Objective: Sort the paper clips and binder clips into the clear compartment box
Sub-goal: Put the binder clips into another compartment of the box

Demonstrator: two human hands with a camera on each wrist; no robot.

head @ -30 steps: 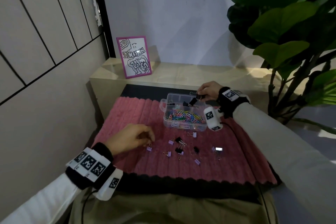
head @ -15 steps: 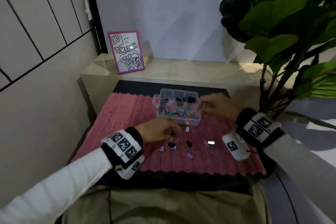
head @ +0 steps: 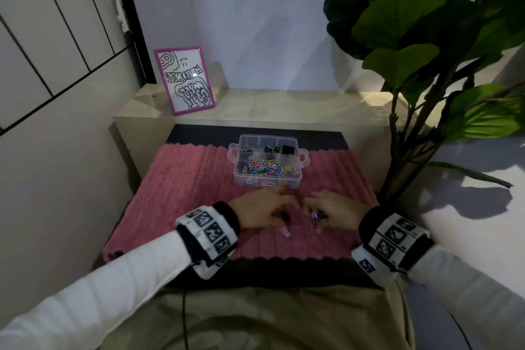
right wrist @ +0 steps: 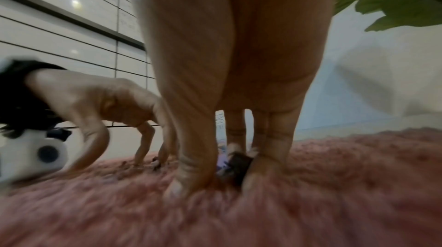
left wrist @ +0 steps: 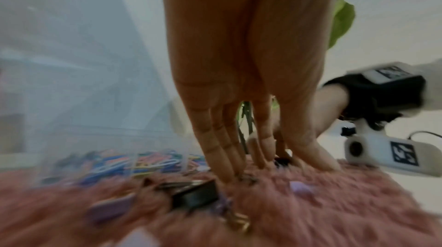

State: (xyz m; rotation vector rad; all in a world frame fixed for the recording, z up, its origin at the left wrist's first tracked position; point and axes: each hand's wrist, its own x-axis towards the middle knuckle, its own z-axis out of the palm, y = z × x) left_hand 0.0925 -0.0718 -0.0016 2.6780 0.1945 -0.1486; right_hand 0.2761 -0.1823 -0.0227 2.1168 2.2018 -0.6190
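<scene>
Pink fuzzy ribbed mat [head: 193, 179] lay on a dark surface. Behind it ran a beige ledge [head: 284, 105] with a pink-framed doodle picture [head: 184, 79] leaning against the wall. Large leafy plant [head: 426, 23] stood right. Tiled wall [head: 56, 23] on left.

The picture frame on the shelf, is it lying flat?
No, the picture frame stands upright on the shelf, leaning back toward the wall behind the clear box.
</scene>
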